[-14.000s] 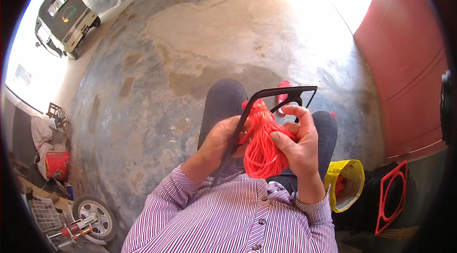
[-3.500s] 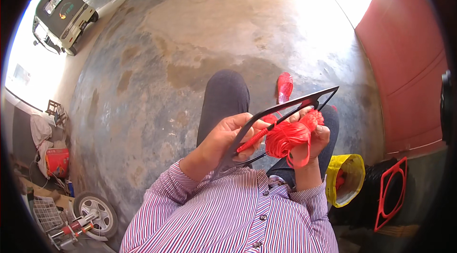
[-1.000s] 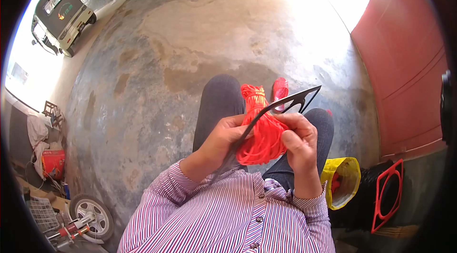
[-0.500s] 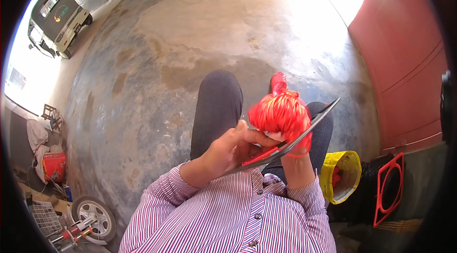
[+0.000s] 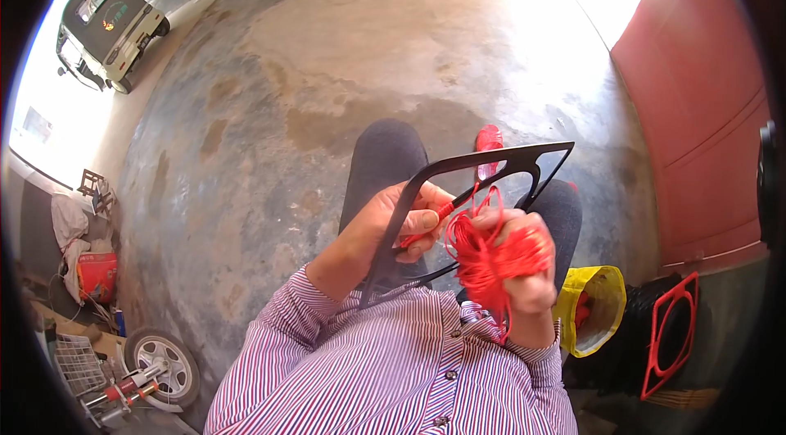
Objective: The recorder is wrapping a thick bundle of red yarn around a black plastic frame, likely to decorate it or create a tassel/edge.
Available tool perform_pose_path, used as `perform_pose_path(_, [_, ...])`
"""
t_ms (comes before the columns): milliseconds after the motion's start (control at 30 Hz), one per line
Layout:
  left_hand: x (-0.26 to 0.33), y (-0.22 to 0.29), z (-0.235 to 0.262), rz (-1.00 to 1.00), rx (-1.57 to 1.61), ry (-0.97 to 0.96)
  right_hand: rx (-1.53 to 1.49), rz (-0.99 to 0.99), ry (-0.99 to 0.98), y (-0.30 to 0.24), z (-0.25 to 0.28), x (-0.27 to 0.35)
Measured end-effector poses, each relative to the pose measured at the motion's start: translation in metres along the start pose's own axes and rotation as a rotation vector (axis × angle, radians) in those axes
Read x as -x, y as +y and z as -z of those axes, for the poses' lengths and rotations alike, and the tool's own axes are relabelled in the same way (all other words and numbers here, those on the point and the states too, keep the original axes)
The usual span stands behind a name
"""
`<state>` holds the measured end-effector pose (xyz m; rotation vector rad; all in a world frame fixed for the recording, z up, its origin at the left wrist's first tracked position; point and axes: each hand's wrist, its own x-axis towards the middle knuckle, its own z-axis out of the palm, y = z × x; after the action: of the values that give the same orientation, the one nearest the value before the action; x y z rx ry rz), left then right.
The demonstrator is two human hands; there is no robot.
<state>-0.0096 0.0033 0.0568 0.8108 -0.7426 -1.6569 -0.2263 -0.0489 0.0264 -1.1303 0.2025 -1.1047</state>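
Note:
I sit with a black plastic frame (image 5: 479,163) held over my lap. My left hand (image 5: 405,222) grips the frame's left side and pinches a red strip against it. My right hand (image 5: 524,259) is closed around a tangled bundle of red cord (image 5: 487,259), just right of the left hand. A strand of the cord runs up to the frame's top bar. My knees in dark trousers and a red shoe (image 5: 490,140) show beyond the frame.
A yellow bag (image 5: 594,308) with red pieces and a red frame (image 5: 671,345) on black ones lie at my right. A red wall (image 5: 696,99) is on the right. A small vehicle (image 5: 110,21) stands far left; a wheel (image 5: 164,357), basket and red bucket (image 5: 97,275) lie lower left.
The frame has swung back up from a low tilt across my lap. The cord bundle has dropped from above the frame into my right hand below its top bar.

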Motion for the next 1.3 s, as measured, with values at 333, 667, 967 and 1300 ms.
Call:
perform_pose_path(333, [-0.005, -0.001, 0.004, -0.047, 0.032, -0.033, -0.253, -0.095, 0.107, -0.011, -0.02, 0.008])
perform_pose_path(667, [0.002, -0.003, 0.007, -0.067, -0.039, 0.061, -0.704, -0.075, 0.182, 0.0, 0.006, 0.012])
perform_pose_path(967, [0.002, -0.002, 0.014, -0.054, -0.013, 0.125, -0.68, -0.16, 0.422, 0.011, 0.053, -0.007])
perform_pose_path(1300, [-0.006, -0.004, 0.0, 0.003, 0.065, 0.102, 0.09, -0.351, -0.013, -0.035, -0.009, -0.021])
